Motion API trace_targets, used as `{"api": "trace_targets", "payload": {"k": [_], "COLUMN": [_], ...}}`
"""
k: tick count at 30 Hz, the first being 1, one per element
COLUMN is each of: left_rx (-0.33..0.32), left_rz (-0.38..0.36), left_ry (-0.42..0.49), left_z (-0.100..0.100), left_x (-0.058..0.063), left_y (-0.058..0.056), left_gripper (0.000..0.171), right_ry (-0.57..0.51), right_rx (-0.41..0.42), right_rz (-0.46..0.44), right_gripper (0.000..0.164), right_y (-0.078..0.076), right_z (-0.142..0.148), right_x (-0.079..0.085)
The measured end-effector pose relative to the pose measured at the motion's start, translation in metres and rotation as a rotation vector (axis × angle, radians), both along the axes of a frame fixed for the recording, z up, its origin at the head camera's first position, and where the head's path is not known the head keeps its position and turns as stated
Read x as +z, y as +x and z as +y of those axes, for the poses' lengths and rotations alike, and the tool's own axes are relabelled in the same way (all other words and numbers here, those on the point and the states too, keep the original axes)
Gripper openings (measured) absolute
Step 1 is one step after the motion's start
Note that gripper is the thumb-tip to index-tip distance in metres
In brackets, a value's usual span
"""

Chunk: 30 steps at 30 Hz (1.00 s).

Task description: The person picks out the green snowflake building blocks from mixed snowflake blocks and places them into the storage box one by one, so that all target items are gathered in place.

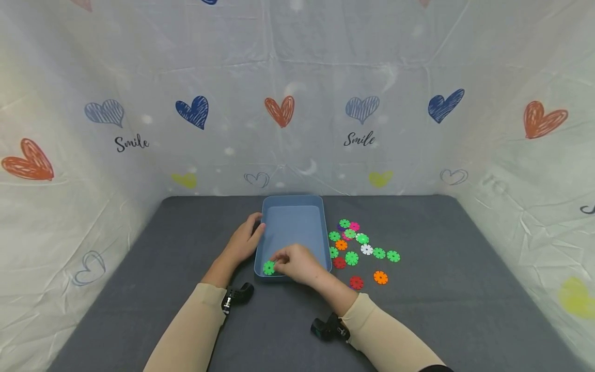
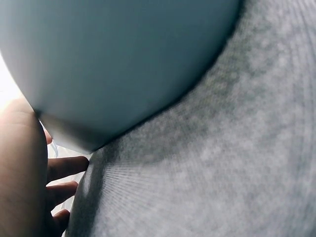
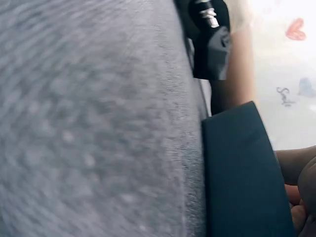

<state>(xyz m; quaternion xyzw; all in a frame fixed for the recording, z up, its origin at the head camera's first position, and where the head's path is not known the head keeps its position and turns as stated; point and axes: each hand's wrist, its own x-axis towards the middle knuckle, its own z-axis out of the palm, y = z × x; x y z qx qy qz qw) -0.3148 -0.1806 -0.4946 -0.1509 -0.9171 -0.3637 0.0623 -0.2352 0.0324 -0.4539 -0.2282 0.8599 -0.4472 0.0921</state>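
My left hand point(image 1: 243, 242) rests against the left side of a shallow blue tray point(image 1: 297, 200), its thumb and forefinger at the rim. In the left wrist view, spread fingers point(image 2: 66, 168) reach along the tray's outer wall. My right hand point(image 1: 299, 263) is over the tray's near end and pinches a green notched plastic disc point(image 1: 268, 267) by its right edge, close over the near left corner. The right wrist view has only the tray's outer wall point(image 3: 247, 173) and part of the curled right hand point(image 3: 303, 192); the disc is hidden there.
Right of the tray lie several loose notched discs: green point(image 1: 351, 258), orange point(image 1: 380, 277), red point(image 1: 356, 282), white point(image 1: 366, 250) and pink point(image 1: 355, 226), some overlapping. A grey cloth point(image 1: 195, 222) covers the table. Behind it hangs a heart-print curtain point(image 1: 316, 155).
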Motion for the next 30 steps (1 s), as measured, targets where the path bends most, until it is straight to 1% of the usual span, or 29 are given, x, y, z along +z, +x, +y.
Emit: {"api": "trace_targets", "payload": {"k": [6,11,15,17,19,21,25,27,30], "left_rx": [-0.015,-0.008,-0.004,0.001,0.006,0.008,0.008,0.009,0.012], "left_rz": [0.001,0.001,0.005,0.009,0.01,0.009,-0.003,-0.008,-0.013], "left_ry": [0.01,0.016,0.021,0.023,0.022,0.02,0.016,0.019,0.02], "left_z": [0.003,0.002,0.0,-0.001,-0.001,-0.001,0.0,0.001,0.001], "left_x": [0.0,-0.002,-0.004,-0.003,-0.003,-0.002,0.0,0.001,0.003], "left_y": [0.002,0.003,0.003,0.004,0.006,0.006,0.006,0.005,0.003], "left_gripper": [0.051,0.052,0.052,0.051,0.05,0.05,0.051,0.051,0.051], "right_ry": [0.045,0.088,0.111,0.116,0.122,0.126,0.12,0.105,0.064], "right_rx": [0.002,0.05,0.118,0.146,0.154,0.144,0.077,0.035,-0.024], "right_rz": [-0.022,-0.009,-0.018,-0.028,-0.037,-0.034,0.016,0.032,0.034], "right_gripper": [0.012,0.013,0.019,0.022,0.026,0.028,0.029,0.029,0.029], "right_y": [0.002,0.002,0.001,0.0,0.0,0.0,-0.002,-0.004,-0.009], "right_z": [0.001,0.001,0.005,0.009,0.015,0.022,0.039,0.049,0.065], "right_x": [-0.004,-0.004,0.004,0.01,0.02,0.03,0.049,0.057,0.065]}}
